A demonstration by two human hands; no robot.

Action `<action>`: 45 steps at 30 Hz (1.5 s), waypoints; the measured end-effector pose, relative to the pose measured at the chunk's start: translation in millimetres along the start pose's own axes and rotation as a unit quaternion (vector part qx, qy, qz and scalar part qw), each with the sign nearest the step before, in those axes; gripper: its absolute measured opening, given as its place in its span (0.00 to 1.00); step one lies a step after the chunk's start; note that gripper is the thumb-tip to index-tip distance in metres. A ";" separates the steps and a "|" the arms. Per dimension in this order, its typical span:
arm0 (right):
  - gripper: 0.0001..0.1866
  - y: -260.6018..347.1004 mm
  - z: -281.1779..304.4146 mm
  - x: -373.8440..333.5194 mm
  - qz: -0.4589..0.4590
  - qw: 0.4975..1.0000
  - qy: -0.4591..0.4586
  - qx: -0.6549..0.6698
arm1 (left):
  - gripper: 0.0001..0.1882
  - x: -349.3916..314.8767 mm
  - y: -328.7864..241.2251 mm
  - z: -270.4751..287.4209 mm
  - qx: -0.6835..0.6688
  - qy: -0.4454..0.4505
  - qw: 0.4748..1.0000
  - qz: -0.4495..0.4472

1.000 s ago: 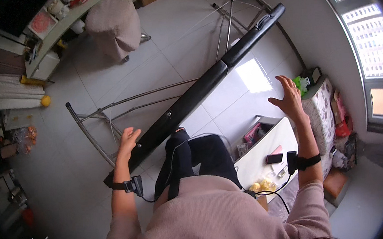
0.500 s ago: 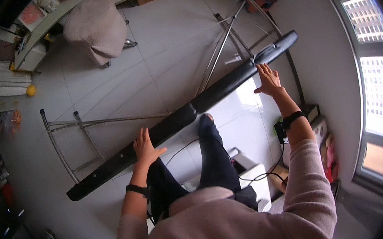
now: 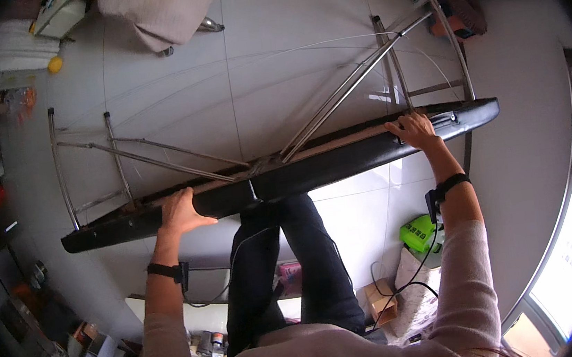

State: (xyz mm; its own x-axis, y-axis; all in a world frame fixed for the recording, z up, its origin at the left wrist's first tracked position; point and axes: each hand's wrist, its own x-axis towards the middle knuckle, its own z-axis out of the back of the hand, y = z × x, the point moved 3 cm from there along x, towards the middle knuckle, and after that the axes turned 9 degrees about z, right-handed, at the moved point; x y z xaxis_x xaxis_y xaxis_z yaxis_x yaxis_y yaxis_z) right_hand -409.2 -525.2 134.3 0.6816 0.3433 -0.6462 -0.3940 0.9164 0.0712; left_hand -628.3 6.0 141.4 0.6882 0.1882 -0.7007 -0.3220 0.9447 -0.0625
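Observation:
A long black padded folding table (image 3: 341, 170), which looks like a massage bed, stands on its side across the view in front of me. Its wooden-looking underside shows along the far edge, and metal legs (image 3: 343, 96) point away from me. My left hand (image 3: 181, 212) grips the left half, fingers hooked over the upper edge and thumb along the near black side. Toward the right end, my right hand (image 3: 415, 130) holds the same upper edge, its fingers curled over to the far side. The fingertips of my left hand are hidden behind the edge.
A cloth-covered stool (image 3: 157, 11) stands on the tiled floor beyond the table. At the far right an orange-and-dark box (image 3: 456, 11) sits close behind the legs. Near my right arm are a green bag (image 3: 418, 233) and a cardboard box (image 3: 381, 304). A black cable (image 3: 415, 282) hangs there.
The table has turned more level across my view and tipped, so its underside now shows. My hands, spread against it before, now curl over its edge. Both my legs are close behind it.

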 end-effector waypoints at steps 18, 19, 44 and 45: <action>0.14 -26.7 -39.3 9.4 0.201 0.962 -0.079 -0.169 | 0.37 27.9 10.6 25.9 -0.058 0.034 0.997 -0.024; 0.15 -25.9 -39.3 8.9 0.197 0.964 -0.067 -0.167 | 0.38 29.3 12.8 27.2 -0.052 0.049 0.997 -0.019; 0.18 -14.1 -19.8 3.6 0.017 0.993 -0.105 -0.043 | 0.39 18.5 22.9 34.2 -0.084 -0.096 0.990 -0.066; 0.19 -6.1 -16.4 2.3 -0.008 0.992 -0.126 0.011 | 0.39 19.4 24.2 30.5 -0.062 -0.066 0.995 -0.049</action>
State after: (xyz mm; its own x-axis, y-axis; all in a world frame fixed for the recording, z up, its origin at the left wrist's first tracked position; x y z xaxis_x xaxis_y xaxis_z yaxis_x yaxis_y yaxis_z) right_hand -415.3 -533.4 119.9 0.8214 0.3659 -0.4375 -0.3692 0.9258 0.0810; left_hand -602.9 40.8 148.0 0.7964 0.1390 -0.5886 -0.3222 0.9211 -0.2185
